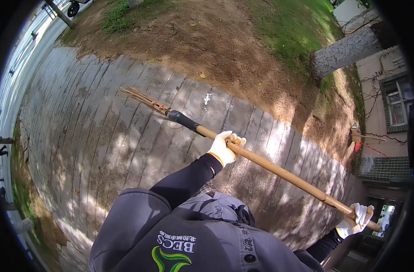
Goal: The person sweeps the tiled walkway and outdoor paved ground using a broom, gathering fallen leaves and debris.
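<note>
A long broom with a bamboo handle (284,173) runs slantwise across the view. Its twig bristles (141,97) point to the upper left, and black wrapping (183,119) binds them to the handle. My left hand (226,147), in a white glove with an orange cuff edge, grips the handle just below the wrapping. Near the handle's far end at the lower right, my right hand (355,221), also gloved, is wrapped round it. The bristles are over the grey paving (103,136); whether they touch it I cannot tell.
Brown soil (207,41) with grass borders the paving at the top. A tree trunk (345,53) stands at the upper right, beside a building wall with a window (398,103). Another broom-like tool (357,135) leans there. A road (23,59) lies far left.
</note>
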Available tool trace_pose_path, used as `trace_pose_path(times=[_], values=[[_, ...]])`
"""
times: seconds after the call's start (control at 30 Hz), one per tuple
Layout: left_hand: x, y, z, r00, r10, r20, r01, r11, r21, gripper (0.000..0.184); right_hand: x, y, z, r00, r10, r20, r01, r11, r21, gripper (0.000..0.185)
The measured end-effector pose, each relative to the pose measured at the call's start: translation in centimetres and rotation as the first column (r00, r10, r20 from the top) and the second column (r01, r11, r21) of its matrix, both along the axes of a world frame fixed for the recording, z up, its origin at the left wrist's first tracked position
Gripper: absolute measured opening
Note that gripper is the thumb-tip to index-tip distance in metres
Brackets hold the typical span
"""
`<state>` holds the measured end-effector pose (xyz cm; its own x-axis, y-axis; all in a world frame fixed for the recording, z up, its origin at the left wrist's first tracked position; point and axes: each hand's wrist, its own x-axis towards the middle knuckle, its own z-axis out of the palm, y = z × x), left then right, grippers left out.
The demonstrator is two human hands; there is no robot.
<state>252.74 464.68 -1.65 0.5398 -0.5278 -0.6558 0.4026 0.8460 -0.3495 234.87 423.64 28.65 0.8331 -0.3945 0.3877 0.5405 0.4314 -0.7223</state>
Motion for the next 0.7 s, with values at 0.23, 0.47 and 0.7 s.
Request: trace_pose_path(times=[0.23, 0.47, 0.7], values=[[11.7, -14.7, -1.2, 0.956, -0.120, 0.269, 0.161, 0.977, -0.139, 0.024, -6.2, -1.2, 1.4, 0.820, 0.561, 0.112, -0.501, 0.608, 0.616, 0.013], [14.1, -16.6, -14.8, 0.983, -0.122, 0.136, 0.118, 0.992, 0.035, 0.024, -8.0, -1.7, -6.7, 0.381, 0.019, 0.924, -0.360, -0.918, 0.167, 0.031], [1.9, -14.2, -9.9, 0.954, -0.275, -0.117, 0.269, 0.961, -0.063, 0.027, 1.0, 7.1, -2.8, 0.491, -0.483, 0.725, 0.052, -0.814, -0.578, 0.032]])
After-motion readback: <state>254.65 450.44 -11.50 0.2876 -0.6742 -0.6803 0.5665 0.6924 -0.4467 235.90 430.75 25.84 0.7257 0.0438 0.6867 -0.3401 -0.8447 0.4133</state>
